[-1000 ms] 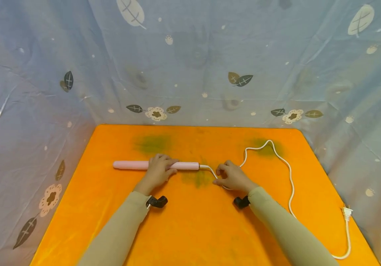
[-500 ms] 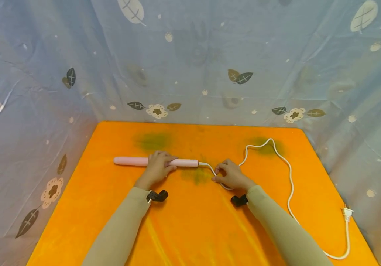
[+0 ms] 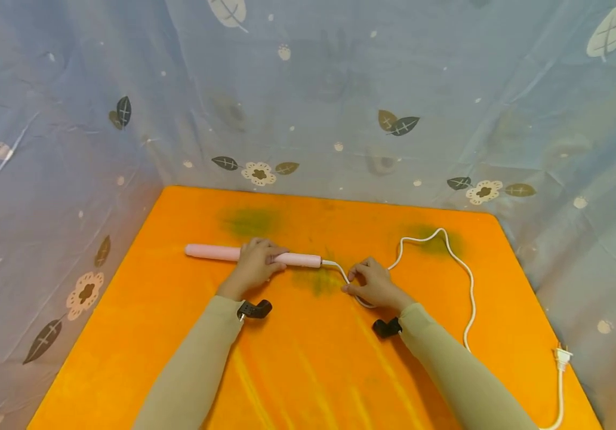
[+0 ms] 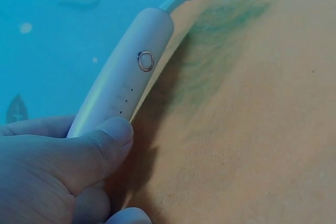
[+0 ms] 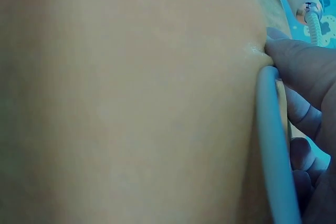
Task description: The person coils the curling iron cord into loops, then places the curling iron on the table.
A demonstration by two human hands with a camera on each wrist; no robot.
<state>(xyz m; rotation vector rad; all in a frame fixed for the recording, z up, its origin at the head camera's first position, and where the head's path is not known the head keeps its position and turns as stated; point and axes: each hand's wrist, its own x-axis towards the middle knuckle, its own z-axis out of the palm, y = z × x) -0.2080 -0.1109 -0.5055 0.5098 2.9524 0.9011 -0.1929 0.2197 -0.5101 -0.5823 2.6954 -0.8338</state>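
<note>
A long pink hair straightener [image 3: 301, 260] lies crosswise near the middle of the orange table. My left hand [image 3: 256, 264] grips it around its middle, thumb on the near side. In the left wrist view, the handle [image 4: 118, 77] shows a ring-edged button and a row of small dots. A white cord [image 3: 471, 292] leaves its right end. My right hand [image 3: 378, 285] pinches that cord between thumb and finger, a short way from the handle. The right wrist view shows the cord [image 5: 274, 150] running down from the thumb tip; part of the pinch is hidden.
Beyond my right hand the cord loops toward the back, then forward to a white two-pin plug [image 3: 563, 358] near the table's right edge. Patterned blue-grey curtain [image 3: 313, 89] surrounds the back and sides. The orange surface [image 3: 308, 358] has creases in front.
The head view has tilted slightly, so the table and straightener appear slanted. Creases have appeared in the orange surface in front. Both hands keep their holds.
</note>
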